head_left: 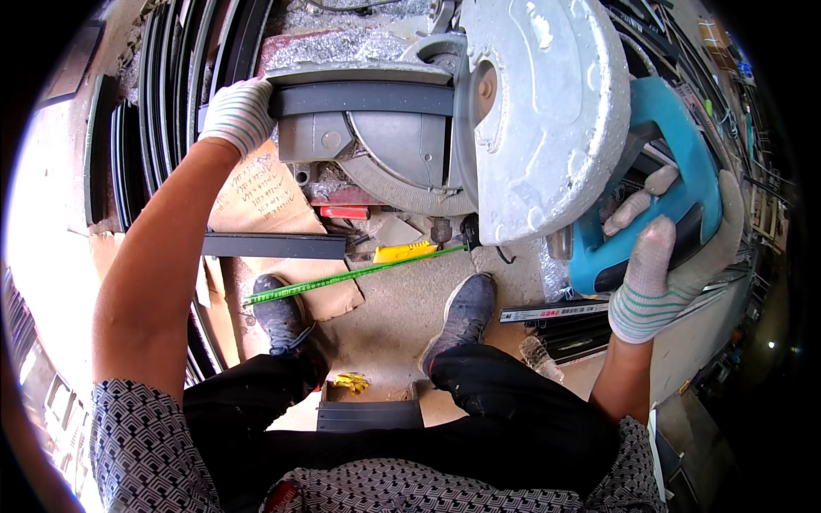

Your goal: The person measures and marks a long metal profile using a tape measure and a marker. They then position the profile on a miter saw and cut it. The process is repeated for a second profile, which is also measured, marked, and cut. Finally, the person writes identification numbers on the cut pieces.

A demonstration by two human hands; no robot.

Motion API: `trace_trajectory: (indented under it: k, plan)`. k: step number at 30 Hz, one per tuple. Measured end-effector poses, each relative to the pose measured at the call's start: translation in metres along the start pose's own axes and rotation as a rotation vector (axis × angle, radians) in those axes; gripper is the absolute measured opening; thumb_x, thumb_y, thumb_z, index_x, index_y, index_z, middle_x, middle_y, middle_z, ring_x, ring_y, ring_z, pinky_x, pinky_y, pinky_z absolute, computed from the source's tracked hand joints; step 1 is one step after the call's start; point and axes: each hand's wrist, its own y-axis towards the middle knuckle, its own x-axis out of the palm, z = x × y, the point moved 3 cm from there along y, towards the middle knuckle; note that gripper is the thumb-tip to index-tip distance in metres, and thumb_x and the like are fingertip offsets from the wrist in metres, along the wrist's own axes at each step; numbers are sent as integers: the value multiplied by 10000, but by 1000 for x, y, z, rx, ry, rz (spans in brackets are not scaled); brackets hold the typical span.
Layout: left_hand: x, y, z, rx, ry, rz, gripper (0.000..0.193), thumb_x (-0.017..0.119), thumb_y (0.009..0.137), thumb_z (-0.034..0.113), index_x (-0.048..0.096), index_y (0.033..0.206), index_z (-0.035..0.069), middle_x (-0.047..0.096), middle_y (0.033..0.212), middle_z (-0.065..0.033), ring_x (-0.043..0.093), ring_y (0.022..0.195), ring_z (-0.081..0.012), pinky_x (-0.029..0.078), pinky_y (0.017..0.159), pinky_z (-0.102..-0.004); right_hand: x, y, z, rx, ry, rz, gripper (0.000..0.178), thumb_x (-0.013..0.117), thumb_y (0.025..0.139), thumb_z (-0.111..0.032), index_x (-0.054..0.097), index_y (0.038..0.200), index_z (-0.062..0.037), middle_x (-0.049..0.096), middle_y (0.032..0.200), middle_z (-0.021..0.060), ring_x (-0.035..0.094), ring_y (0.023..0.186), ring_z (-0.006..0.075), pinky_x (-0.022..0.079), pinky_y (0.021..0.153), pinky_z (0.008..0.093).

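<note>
A mitre saw stands before me, with a scuffed silver blade guard (pixel 547 111) and a teal handle (pixel 697 145). My right hand (pixel 654 282), in a pale striped glove, is wrapped round that handle; its fingertips show through the loop. A dark grey metal profile (pixel 368 98) lies along the saw's fence, across the grey turntable (pixel 402 150). My left hand (pixel 239 115), gloved alike, is closed round the profile's left part, well away from the guard. The guard covers the profile's right end and most of the blade.
Long dark profiles (pixel 158 94) are stacked at the left. Metal shavings (pixel 342 47) lie behind the fence. Below the saw are handwritten cardboard (pixel 265 201), another dark profile (pixel 274 246), a green measuring tape (pixel 351 278) and a yellow utility knife (pixel 404 251). More strips lie at the right.
</note>
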Motion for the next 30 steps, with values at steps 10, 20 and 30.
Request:
trace_trajectory:
  k: [10,20,30]
  plan:
    - [-2,-1,2,-3,3,-9,227,717,786,74,739,1011,53,744,1010,-201,714,999,-395,574,889,-471,-1,-4,3,-3,3,0,696,633,1029,-193,229,1582,-66,626,1167,138,645,767,168,612,697,337]
    - [2,3,0,-14,6,-26,239,769,794,125,743,1021,53,748,1023,-190,718,994,-389,579,889,-463,2,-3,2,14,44,34,702,655,1016,-197,251,1570,-47,631,1145,143,649,741,167,605,668,321]
    - [3,2,-2,-6,-6,-18,232,742,791,111,740,1017,60,744,1027,-195,713,996,-402,578,890,-475,5,-5,2,43,101,72,734,683,1000,-205,253,1575,-52,623,1128,156,639,726,162,589,651,309]
